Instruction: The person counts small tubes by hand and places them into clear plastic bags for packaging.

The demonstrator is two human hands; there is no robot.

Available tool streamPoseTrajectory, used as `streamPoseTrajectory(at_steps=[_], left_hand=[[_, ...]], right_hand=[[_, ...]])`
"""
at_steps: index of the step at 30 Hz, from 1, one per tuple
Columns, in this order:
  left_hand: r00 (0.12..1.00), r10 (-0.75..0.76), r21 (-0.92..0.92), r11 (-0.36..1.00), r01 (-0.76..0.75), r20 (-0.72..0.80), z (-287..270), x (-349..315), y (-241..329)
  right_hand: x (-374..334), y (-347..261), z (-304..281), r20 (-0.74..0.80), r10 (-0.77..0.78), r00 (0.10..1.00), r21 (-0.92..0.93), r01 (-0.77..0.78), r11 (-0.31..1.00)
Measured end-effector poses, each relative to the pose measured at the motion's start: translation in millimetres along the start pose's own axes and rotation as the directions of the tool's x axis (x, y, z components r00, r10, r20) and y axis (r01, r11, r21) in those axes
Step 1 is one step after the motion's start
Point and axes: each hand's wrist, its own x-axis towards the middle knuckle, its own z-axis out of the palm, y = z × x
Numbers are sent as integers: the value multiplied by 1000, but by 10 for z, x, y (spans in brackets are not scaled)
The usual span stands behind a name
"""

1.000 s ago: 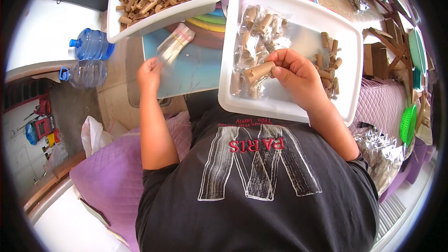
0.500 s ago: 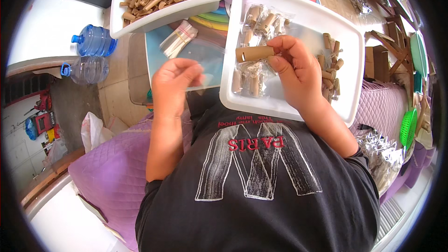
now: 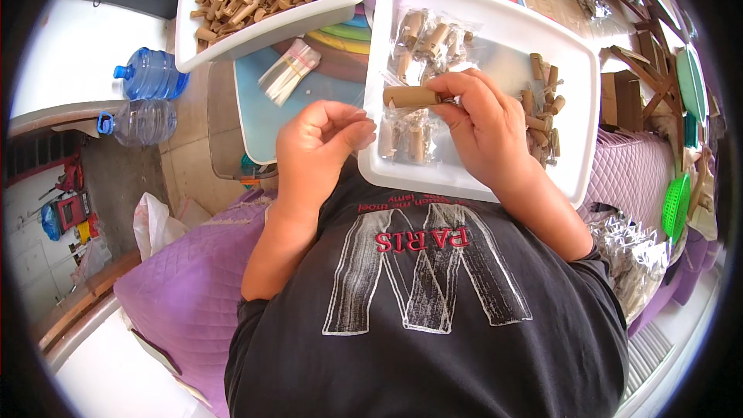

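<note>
My right hand (image 3: 487,124) pinches one end of a short brown tube (image 3: 409,97) between thumb and fingers. It holds the tube level above the white tray (image 3: 484,178). A bit of something shiny shows where the fingertips meet the tube. My left hand (image 3: 317,147) is at the tray's left edge, thumb and fingertips drawn together. What they hold, if anything, is too small or clear to make out. Under the tube lie brown tubes in clear plastic bags (image 3: 418,139). More brown tubes (image 3: 546,124) are heaped at the tray's right side.
A white bin (image 3: 271,19) of loose brown pieces stands at the far left. A bundle of white sticks (image 3: 290,70) lies on the pale blue surface (image 3: 259,128) near it. Two large plastic water bottles (image 3: 139,122) rest farther left. A purple quilted cover (image 3: 186,294) is beside me.
My left hand has moved right, closer to the tube, and its fingertips have drawn together. The tube has shifted slightly left and turned, so the slot in its side no longer shows.
</note>
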Motion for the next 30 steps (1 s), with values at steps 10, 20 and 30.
streamPoseTrajectory(at_steps=[10,20,30], left_hand=[[950,301,336,890,-309,76,5,2,-145],[970,-139,-80,984,158,202,102,5,-11],[968,-72,113,993,45,241,161,15,-22]], right_hand=[[-28,97,57,272,432,860,487,-511,709],[-51,131,72,375,369,850,401,-508,762],[-52,104,131,361,365,858,427,-500,754]])
